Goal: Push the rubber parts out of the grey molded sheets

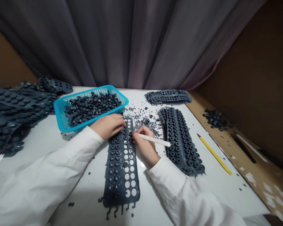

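A dark grey rubber sheet (121, 169) with rows of round pieces and empty holes lies lengthwise on the white table in front of me. My left hand (108, 125) rests on the sheet's far end, fingers curled down onto it. My right hand (144, 145) grips a white stick tool (155, 140) like a pen, its tip touching the sheet's upper right rows. Both arms wear white sleeves.
A blue basket (61, 110) full of small dark rings stands behind my left hand. More rubber sheets are stacked at the right (182, 141), the far right (168, 96) and the left (11, 113). Loose scraps (143, 117) litter the table. A yellow pencil (214, 154) lies at the right.
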### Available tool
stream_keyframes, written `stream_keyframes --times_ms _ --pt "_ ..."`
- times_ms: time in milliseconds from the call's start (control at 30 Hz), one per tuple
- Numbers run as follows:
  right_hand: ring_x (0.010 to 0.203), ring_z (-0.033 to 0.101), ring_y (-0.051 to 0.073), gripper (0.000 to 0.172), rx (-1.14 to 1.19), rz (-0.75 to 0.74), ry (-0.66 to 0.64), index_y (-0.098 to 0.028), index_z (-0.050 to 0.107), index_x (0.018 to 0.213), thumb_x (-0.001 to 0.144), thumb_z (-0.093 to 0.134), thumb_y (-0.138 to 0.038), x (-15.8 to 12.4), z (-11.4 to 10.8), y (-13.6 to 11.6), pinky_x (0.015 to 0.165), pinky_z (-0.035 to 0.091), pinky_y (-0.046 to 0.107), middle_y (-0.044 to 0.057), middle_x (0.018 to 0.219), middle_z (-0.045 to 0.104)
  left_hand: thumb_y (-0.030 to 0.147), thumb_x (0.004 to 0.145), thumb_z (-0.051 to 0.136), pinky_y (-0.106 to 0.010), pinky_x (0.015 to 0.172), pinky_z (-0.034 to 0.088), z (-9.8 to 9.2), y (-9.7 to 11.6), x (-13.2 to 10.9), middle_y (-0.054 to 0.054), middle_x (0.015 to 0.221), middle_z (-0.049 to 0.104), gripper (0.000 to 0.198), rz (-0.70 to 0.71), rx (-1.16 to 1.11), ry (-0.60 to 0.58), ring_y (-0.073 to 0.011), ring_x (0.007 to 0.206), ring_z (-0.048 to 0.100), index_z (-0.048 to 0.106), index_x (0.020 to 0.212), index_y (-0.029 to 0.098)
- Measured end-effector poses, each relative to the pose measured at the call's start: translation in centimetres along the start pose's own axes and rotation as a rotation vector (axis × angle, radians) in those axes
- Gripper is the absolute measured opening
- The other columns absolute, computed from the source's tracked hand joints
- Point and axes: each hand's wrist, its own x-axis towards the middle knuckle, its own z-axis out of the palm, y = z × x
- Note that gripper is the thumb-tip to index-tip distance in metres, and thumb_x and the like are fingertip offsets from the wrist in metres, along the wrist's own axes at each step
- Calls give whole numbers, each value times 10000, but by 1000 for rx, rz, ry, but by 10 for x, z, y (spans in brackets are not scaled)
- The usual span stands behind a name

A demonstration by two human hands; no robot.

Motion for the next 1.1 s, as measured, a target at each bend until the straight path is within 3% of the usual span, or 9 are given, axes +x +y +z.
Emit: stream_keyframes --times_ms 133,300,500,600,667,733,800,933,1100 --pt "536 455 111 160 -93 -42 -15 -194 492 626 751 571 -254 1 1 -1 515 308 219 -60 540 475 193 834 554 -291 735 462 20 11 9 -70 890 644 123 9 -88 -176 -201 814 608 653 899 163" --pt "537 427 107 173 -148 -81 -26 -195 458 595 737 553 -223 -1 2 -4 513 291 221 -64 534 450 189 816 596 -294 734 457 29 4 9 -66 896 643 196 42 -67 -161 -210 826 612 670 997 183" --pt "537 409 103 165 -165 -116 -13 -197 447 591 724 543 -206 -2 3 -3 512 291 222 -68 536 443 104 851 523 -283 695 450 34 11 13 -71 771 630 167 136 100 -162 -207 797 597 653 758 150" --pt "529 410 102 187 -188 -127 -7 -199 431 582 725 552 -202 -2 3 -2 513 293 225 -73 526 430 130 871 504 -266 731 457 35 4 9 -62 798 646 167 158 35 -123 -182 811 597 642 780 161" --pt "523 416 103 192 -193 -126 -11 -200 432 577 726 552 -204 -2 3 -1 513 294 227 -72 525 434 186 889 489 -264 754 466 33 -2 4 -57 828 659 166 101 -113 11 -169 812 606 640 825 161" --pt "518 418 105 190 -183 -120 -20 -200 439 574 725 553 -207 -2 3 -1 510 293 228 -70 524 440 251 888 493 -281 757 477 28 -7 -1 -54 839 670 177 -46 -280 179 -170 794 616 635 839 156" --pt "519 423 107 184 -151 -101 -30 -200 447 576 725 555 -210 -2 2 -2 507 295 226 -69 524 444 315 873 510 -306 741 490 24 -8 -6 -50 819 674 203 -219 -440 251 -179 762 626 626 847 151" --pt "540 454 113 173 -40 -64 11 -199 468 623 755 558 -264 1 1 -6 519 315 220 -60 550 473 341 819 537 -320 685 529 28 -3 -5 -48 803 666 222 -446 -831 207 -189 739 655 574 917 145" --pt "536 465 117 161 -29 -21 61 -200 479 633 738 568 -283 11 3 -4 526 334 219 -57 549 498 132 754 438 -287 614 538 41 -6 11 -70 785 653 183 -464 -841 151 -165 700 659 541 904 134"
